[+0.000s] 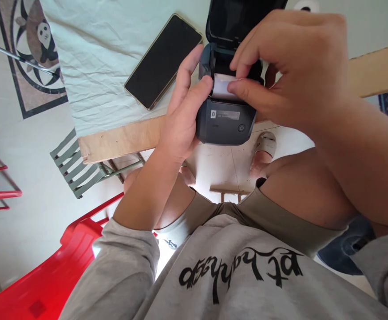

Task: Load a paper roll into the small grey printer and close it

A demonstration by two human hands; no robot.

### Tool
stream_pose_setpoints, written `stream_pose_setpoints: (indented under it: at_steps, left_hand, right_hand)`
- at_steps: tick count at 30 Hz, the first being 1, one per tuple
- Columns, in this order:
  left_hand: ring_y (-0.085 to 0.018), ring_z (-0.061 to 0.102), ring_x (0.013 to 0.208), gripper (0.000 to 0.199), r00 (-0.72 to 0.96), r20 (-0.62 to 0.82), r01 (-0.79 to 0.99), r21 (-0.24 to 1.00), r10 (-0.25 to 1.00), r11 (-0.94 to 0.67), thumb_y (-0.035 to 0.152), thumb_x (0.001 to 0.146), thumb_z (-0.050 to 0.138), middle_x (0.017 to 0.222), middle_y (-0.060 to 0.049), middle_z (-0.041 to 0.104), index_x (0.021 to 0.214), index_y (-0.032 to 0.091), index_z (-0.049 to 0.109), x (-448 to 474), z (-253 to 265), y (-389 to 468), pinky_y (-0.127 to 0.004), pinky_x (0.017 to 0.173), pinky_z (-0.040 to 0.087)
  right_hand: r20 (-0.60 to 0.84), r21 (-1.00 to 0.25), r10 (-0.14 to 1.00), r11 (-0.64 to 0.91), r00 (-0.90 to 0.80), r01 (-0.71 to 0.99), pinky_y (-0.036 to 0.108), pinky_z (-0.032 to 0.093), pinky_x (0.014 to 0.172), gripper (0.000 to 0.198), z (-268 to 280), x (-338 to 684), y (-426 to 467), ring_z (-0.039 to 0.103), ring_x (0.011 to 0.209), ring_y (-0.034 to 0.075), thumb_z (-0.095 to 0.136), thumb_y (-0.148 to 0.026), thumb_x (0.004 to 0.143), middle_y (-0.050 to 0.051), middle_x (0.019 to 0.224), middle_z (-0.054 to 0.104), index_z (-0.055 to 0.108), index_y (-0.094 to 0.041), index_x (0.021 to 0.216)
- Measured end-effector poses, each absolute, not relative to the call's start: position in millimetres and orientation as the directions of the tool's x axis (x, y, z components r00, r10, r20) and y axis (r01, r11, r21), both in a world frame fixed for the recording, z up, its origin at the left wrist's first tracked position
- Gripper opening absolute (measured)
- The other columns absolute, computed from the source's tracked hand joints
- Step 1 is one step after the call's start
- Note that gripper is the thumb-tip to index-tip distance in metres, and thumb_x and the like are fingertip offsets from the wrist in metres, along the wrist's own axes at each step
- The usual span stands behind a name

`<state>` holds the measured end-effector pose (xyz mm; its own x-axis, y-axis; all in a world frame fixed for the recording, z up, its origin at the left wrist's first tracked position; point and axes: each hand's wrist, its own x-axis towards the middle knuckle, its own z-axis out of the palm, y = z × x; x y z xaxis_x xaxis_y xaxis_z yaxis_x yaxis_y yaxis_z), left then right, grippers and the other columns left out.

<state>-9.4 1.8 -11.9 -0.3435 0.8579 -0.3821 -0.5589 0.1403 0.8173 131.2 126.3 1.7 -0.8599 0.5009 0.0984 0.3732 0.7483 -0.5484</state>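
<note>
A small dark label printer (pixel 225 131) is held over the wooden table edge, its black lid (pixel 237 24) swung up and back. My left hand (pixel 182 118) grips the printer's left side, with the thumb at the rim of the open compartment. Inside the compartment sits a white paper roll (pixel 220 86). Reaching in from the right, my right hand (pixel 297 66) has thumb and fingers closed on the roll's right part; the fingers hide that end. A power button and a label with a Bluetooth mark show on the printer's front face.
A dark-screened phone (pixel 164 62) lies on the pale cloth (pixel 104 58) left of the printer. The table's bare wooden edge (pixel 124 140) runs across. Below are a green slatted stool (pixel 77 164), a red plastic chair (pixel 57 271) and red metal bars (pixel 1 194).
</note>
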Motion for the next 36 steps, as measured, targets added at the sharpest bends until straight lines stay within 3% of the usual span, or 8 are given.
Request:
stream_pose_setpoints:
  at_steps: [5,9,16,20,23,26,31,36]
  left_hand:
    - [-0.024,0.068,0.126,0.025,-0.451,-0.329,-0.519,0.853,0.830,0.057,0.032,0.096,0.060,0.116,0.007,0.069,0.120,0.027,0.057,-2,-14,1,-0.032,0.098,0.058]
    - [-0.028,0.062,0.137,0.030,-0.486,-0.361,-0.475,0.873,0.796,0.106,0.030,0.098,0.053,0.122,0.001,0.069,0.127,0.022,0.056,8,-3,2,-0.040,0.115,0.052]
    - [-0.025,0.066,0.131,0.029,-0.347,-0.332,-0.573,0.816,0.877,0.083,0.029,0.096,0.061,0.111,0.002,0.071,0.122,0.023,0.051,-6,-11,0,-0.037,0.113,0.052]
    - [-0.026,0.069,0.122,0.026,-0.369,-0.298,-0.524,0.849,0.880,0.068,0.030,0.091,0.069,0.109,0.005,0.072,0.115,0.031,0.060,-3,-14,-5,-0.039,0.106,0.056]
    - [-0.027,0.069,0.109,0.052,-0.365,-0.283,-0.472,0.877,0.887,0.085,0.034,0.086,0.075,0.111,0.004,0.074,0.134,0.037,0.057,-4,-12,-6,-0.040,0.097,0.055]
    - [-0.028,0.065,0.109,0.102,-0.284,-0.377,-0.505,0.840,0.882,0.197,0.027,0.079,0.080,0.113,0.002,0.077,0.164,0.030,0.023,-10,-7,-3,-0.036,0.092,0.051]
    - [-0.024,0.067,0.091,0.118,-0.227,-0.424,-0.552,0.798,0.877,0.242,0.014,0.072,0.079,0.098,0.004,0.078,0.166,0.024,0.009,-16,-1,1,-0.034,0.080,0.050]
    - [-0.021,0.061,0.073,0.096,-0.270,-0.392,-0.513,0.832,0.880,0.213,0.026,0.072,0.081,0.087,0.003,0.069,0.152,0.029,0.027,-11,-9,0,-0.035,0.069,0.046]
  right_hand:
    - [0.287,-0.521,0.497,0.798,-0.819,0.302,0.025,0.037,0.082,0.042,13,137,120,0.049,0.088,0.002,0.040,-0.050,0.097,0.002,0.087,0.058,0.064,-0.016,0.093]
    - [0.273,-0.515,0.413,0.826,-0.869,0.230,0.024,0.036,0.081,0.037,7,135,120,0.051,0.091,0.003,0.044,-0.046,0.094,0.001,0.090,0.060,0.063,-0.015,0.086]
    - [0.375,-0.506,0.383,0.847,-0.844,0.160,0.021,0.035,0.078,0.034,-6,132,120,0.049,0.089,0.002,0.046,-0.040,0.097,0.003,0.088,0.059,0.063,-0.014,0.083]
    - [0.242,-0.548,0.314,0.825,-0.918,0.138,0.024,0.029,0.078,0.039,-6,130,119,0.041,0.080,0.002,0.053,-0.049,0.094,0.001,0.078,0.056,0.064,-0.015,0.078]
    - [0.195,-0.551,0.313,0.819,-0.929,0.161,0.026,0.031,0.082,0.044,-8,130,121,0.040,0.084,0.003,0.052,-0.059,0.093,0.000,0.086,0.061,0.068,-0.019,0.081]
    - [0.278,-0.521,0.274,0.848,-0.921,0.095,0.027,0.038,0.086,0.051,-8,134,122,0.046,0.089,0.003,0.044,-0.063,0.095,0.001,0.095,0.063,0.069,-0.020,0.086]
    - [0.340,-0.482,0.531,0.807,-0.777,0.341,0.035,0.048,0.106,0.056,0,143,120,0.059,0.121,0.015,0.027,-0.053,0.100,0.007,0.113,0.060,0.068,-0.015,0.109]
    - [0.283,-0.470,0.606,0.764,-0.744,0.443,0.039,0.045,0.125,0.062,0,147,128,0.055,0.136,0.024,0.038,-0.058,0.097,0.001,0.139,0.056,0.056,-0.019,0.142]
